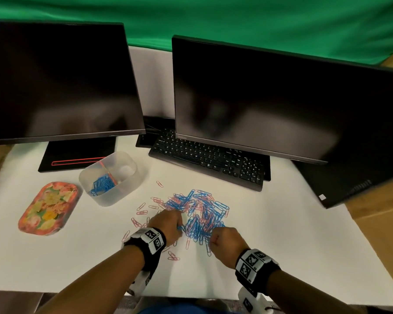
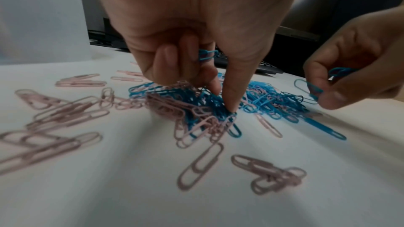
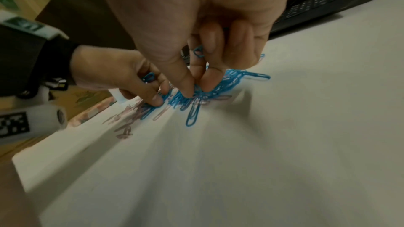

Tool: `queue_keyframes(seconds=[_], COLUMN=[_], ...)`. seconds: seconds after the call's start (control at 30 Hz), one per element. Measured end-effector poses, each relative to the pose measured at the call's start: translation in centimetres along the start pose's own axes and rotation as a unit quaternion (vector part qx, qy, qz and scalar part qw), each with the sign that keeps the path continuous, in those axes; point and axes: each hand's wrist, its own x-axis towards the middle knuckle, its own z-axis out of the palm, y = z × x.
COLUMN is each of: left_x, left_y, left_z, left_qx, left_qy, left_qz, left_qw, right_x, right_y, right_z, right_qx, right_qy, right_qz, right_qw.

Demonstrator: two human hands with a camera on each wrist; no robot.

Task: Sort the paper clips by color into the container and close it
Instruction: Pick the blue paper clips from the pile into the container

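Both hands are down at the near edge of the mixed pile [image 1: 197, 214] of blue and pink paper clips, mid-table on the white table [image 1: 281, 234]. The left hand [image 1: 167, 225] has its fingers curled round a few blue clips [image 2: 205, 54] tucked in the palm, while thumb and forefinger dig into the tangle. The right hand [image 1: 225, 242] is doing the same on the other side, fingers bunched over blue clips [image 3: 198, 52] and thumb and forefinger pinching into the heap. Loose pink clips [image 1: 143, 209] trail off to the left of the pile and under the left wrist. Up and to the left stands the translucent container [image 1: 123, 189], open, split by a divider, with blue clips [image 1: 102, 184] in its near-left compartment; the other compartment looks bare, though the wall blurs it. Its flowery lid [image 1: 48, 208] lies flat just left of it. There is open white surface right of the pile and in front of the wrists, running to the table's near edge. Behind, a black keyboard [image 1: 209, 159] sits close to the pile's far side, under the right monitor [image 1: 270, 98]; the left monitor [image 1: 59, 80] stands behind the container. A green backdrop [image 1: 213, 19] closes the room.
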Motion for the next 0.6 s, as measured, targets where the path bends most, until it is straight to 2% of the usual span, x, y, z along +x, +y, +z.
queue_keyframes(seconds=[0.17, 0.6], left_x=[-0.7, -0.7], left_y=[-0.8, -0.4], left_z=[-0.2, -0.5], left_qx=[0.03, 0.097], left_qy=[0.008, 0.029], left_qz=[0.01, -0.008], left_qw=[0.999, 0.995], right_x=[0.7, 1.7], right_y=[1.4, 0.0], right_z=[-0.6, -2.2], right_qx=[0.07, 0.153], right_qy=[0.025, 0.043], right_qz=[0.026, 0.004], right_qw=[0.997, 0.987])
